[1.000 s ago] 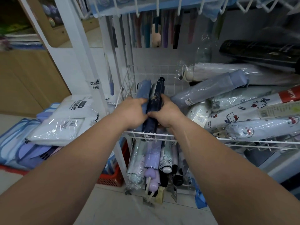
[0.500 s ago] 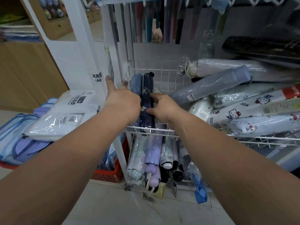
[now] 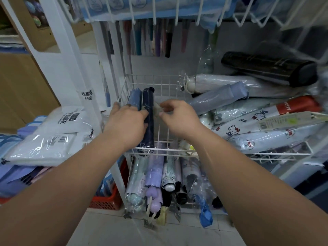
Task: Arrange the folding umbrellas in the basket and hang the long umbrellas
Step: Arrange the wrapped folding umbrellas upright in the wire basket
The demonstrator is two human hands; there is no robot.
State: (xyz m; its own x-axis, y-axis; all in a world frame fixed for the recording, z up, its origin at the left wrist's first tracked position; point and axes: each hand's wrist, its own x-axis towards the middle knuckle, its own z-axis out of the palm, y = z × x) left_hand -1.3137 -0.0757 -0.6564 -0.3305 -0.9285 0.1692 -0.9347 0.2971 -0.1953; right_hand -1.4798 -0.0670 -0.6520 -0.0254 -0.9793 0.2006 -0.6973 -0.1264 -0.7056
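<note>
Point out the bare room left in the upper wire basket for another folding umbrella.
One free strip: the basket floor between the navy umbrella and the slanted umbrella heap, under the right hand. Crowded: the heap fills the right side, and the lower umbrellas are packed tight.

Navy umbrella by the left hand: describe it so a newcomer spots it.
In the white wire basket, two folded umbrellas lie side by side at its left end, under the left hand. The navy umbrella is the darker, right of the pale blue umbrella.
</note>
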